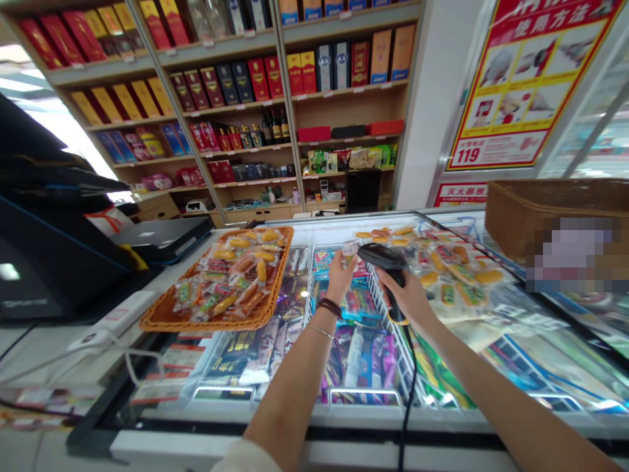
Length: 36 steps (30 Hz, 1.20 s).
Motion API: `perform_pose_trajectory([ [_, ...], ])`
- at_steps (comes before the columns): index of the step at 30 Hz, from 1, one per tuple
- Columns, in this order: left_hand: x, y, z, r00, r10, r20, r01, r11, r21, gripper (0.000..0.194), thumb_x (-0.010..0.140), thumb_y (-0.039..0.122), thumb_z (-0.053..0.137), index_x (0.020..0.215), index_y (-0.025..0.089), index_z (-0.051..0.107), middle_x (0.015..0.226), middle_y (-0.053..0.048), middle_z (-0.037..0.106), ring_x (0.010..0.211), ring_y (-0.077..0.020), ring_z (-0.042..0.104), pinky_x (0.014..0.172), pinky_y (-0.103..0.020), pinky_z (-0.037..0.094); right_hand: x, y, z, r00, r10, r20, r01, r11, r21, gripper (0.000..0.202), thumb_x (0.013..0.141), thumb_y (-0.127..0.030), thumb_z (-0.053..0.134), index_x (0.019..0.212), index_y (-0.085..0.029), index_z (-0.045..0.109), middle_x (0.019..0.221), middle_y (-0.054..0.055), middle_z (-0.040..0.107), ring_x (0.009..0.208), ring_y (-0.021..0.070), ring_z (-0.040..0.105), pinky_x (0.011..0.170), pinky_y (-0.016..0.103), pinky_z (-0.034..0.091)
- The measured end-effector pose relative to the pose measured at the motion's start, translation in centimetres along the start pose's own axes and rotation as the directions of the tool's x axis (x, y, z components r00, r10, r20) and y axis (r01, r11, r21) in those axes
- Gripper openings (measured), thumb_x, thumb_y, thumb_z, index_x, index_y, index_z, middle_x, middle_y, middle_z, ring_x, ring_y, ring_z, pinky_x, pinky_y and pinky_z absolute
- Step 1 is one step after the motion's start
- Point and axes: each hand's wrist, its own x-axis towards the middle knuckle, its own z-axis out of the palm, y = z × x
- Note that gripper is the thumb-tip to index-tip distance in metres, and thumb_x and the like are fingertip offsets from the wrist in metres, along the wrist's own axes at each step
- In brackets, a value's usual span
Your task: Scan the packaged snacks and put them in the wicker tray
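My right hand (409,300) is wrapped round the grip of a black barcode scanner (384,257). Its head faces left and its cable runs down over the freezer's front. Just left of the scanner head, my left hand (341,274) pinches a small clear-wrapped packet (350,248) with a pale label; fingers partly cover it, and its contents are unclear. Beaded and thin bracelets circle the left wrist. Below both hands, wire baskets in the chest freezer (366,414) hold colourful ice-cream packs (361,301). An orange woven tray (206,324) with wrapped sausage-like snacks (248,265) stands to the left.
More wrapped snacks (455,272) lie on the glass at right, beside a brown box (511,213). A dark checkout machine (54,262) and white cables (130,354) are at left. Behind stand shelves (236,105) of boxed goods and a red-and-yellow poster (528,85).
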Motion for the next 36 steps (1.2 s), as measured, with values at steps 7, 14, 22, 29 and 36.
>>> perform_pose_trajectory([
  [7, 0.4, -0.7, -0.1, 0.992, 0.061, 0.107, -0.054, 0.996, -0.066, 0.035, 0.076, 0.038, 0.084, 0.103, 0.019, 0.069, 0.109, -0.011, 0.077, 0.103, -0.0242, 0.071, 0.098, -0.04, 0.053, -0.1, -0.3, 0.0, 0.999, 0.01, 0.043, -0.008, 0.999, -0.039, 0.051, 0.081, -0.07, 0.069, 0.066, -0.025, 0.053, 0.042, -0.002, 0.053, 0.035, 0.014, 0.048, 0.039, 0.028, 0.04],
  [14, 1.2, -2.1, -0.8, 0.996, 0.048, 0.077, -0.038, 0.992, -0.122, 0.035, 0.073, 0.029, 0.085, 0.102, 0.017, 0.07, 0.104, -0.011, 0.077, 0.096, -0.023, 0.072, 0.093, -0.039, 0.055, -0.8, -1.0, 0.2, 0.997, -0.001, 0.076, 0.012, 0.99, -0.14, 0.046, 0.085, -0.065, 0.065, 0.066, -0.025, 0.051, 0.041, -0.003, 0.053, 0.034, 0.0144, 0.048, 0.042, 0.029, 0.04],
  [22, 1.5, -2.3, -1.6, 0.998, 0.015, 0.056, -0.008, 0.991, -0.13, 0.04, 0.067, 0.024, 0.085, 0.104, 0.019, 0.069, 0.108, -0.009, 0.076, 0.096, -0.0217, 0.07, 0.088, -0.036, 0.055, -1.3, -1.4, 0.4, 0.999, -0.006, 0.053, 0.019, 0.97, -0.24, 0.048, 0.085, -0.066, 0.064, 0.065, -0.026, 0.05, 0.039, -0.003, 0.052, 0.033, 0.0147, 0.049, 0.043, 0.028, 0.039],
  [29, 1.2, -1.4, -1.5, 0.996, -0.015, 0.089, 0.028, 0.989, -0.148, 0.046, 0.064, 0.029, 0.089, 0.104, 0.019, 0.069, 0.109, -0.01, 0.076, 0.099, -0.0236, 0.07, 0.089, -0.037, 0.056, -1.2, -1.2, 0.4, 0.999, 0.004, 0.052, 0.01, 0.966, -0.258, 0.049, 0.084, -0.069, 0.064, 0.065, -0.026, 0.05, 0.039, -0.002, 0.052, 0.033, 0.0158, 0.05, 0.042, 0.029, 0.04],
  [36, 1.1, -0.9, -1.3, 0.993, -0.068, 0.097, 0.08, 0.988, -0.129, 0.053, 0.061, 0.038, 0.093, 0.104, 0.02, 0.069, 0.109, -0.01, 0.077, 0.101, -0.0249, 0.071, 0.089, -0.038, 0.057, -1.2, -1.2, 0.5, 0.999, -0.003, 0.049, 0.014, 0.972, -0.235, 0.051, 0.082, -0.071, 0.066, 0.065, -0.025, 0.051, 0.039, -0.002, 0.053, 0.033, 0.0154, 0.049, 0.042, 0.029, 0.039],
])
